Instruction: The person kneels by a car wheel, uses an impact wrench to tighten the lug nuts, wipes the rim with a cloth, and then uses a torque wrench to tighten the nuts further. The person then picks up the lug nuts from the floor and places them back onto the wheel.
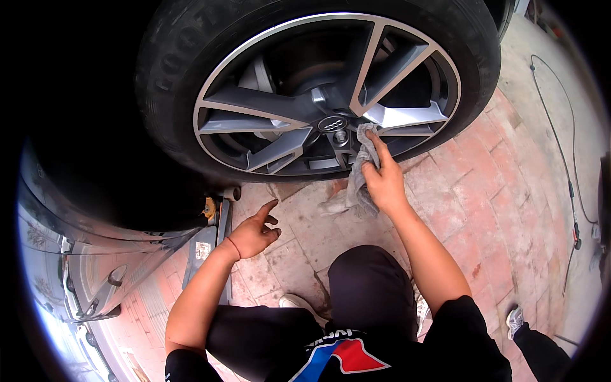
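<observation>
A car wheel with a silver and dark grey alloy rim (273, 102) and a black tyre (165, 83) fills the upper middle. My right hand (384, 179) grips a grey cloth (363, 159), its upper end pressed against a lower right spoke close to the round centre cap (332, 123). The rest of the cloth hangs below my fingers. To the left, my left hand (253, 230) is in the air below the tyre, index finger stretched out and the others loosely bent, with nothing in it. A lug bolt (340, 137) shows just under the cap.
A floor jack (207, 245) with a yellow part stands left of my left hand, by the glossy car body (95, 254). Red and grey paving (477, 184) lies underneath. A black cable (568, 172) runs along the far right. Another person's shoe (515, 321) is at the lower right.
</observation>
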{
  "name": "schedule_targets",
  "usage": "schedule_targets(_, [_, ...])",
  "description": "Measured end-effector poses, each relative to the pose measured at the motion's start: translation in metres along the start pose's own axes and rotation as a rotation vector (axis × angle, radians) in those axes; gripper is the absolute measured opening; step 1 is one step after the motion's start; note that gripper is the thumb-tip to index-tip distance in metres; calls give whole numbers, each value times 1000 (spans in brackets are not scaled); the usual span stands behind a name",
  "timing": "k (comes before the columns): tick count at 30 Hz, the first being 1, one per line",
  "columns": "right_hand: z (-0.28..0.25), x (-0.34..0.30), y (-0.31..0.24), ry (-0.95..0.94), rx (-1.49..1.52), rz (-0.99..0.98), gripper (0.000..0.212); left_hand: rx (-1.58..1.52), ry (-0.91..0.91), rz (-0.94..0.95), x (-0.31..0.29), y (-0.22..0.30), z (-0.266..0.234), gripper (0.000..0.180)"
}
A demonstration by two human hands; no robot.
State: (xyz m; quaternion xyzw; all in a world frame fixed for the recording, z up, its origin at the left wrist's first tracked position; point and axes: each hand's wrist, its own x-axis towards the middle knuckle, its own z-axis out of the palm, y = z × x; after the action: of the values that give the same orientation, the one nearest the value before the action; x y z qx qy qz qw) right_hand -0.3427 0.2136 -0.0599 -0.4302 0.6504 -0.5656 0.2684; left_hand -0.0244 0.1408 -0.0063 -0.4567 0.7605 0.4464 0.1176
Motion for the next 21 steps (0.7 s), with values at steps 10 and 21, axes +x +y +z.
schedule_targets(10, [60, 34, 1, 64, 467, 227, 76, -77, 46, 51, 5, 0, -2, 76])
schedule_targets(21, [63, 4, -53, 93, 1197, 170, 57, -109, -4, 55, 5, -3, -3, 77])
